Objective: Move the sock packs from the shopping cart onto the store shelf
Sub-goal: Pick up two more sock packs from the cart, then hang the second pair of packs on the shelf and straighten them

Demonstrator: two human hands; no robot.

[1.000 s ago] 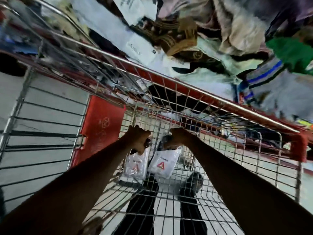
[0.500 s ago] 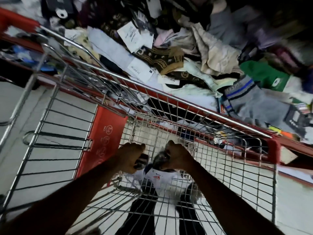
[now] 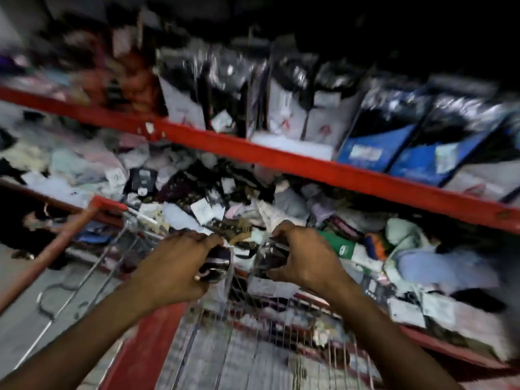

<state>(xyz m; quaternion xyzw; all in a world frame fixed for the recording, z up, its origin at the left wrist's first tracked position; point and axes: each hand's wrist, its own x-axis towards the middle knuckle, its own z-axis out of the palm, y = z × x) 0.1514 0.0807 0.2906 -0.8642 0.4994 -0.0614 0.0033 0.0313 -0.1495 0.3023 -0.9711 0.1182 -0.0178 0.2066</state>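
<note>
The store shelf (image 3: 309,161), a long red metal beam, is being faced across the frame, with upright glossy sock packs ranked above it and a loose heap of soft clothing (image 3: 213,198) piled below. The shopping cart (image 3: 253,347), a thin wire grid with red plastic trim, is being stood over in front of the heap. Two sock packs are being carried above the cart's far edge: the left hand (image 3: 180,263) is being kept clamped around the left pack (image 3: 216,263), and the right hand (image 3: 304,257) around the right pack (image 3: 271,256), the hands being held apart. Both packs are being seen as dark fabric in crinkled clear plastic, heavily blurred. The slick film is judged likely to slip from the grip, and a pack is at risk of being dropped into the heap or snagged on the wire.
</note>
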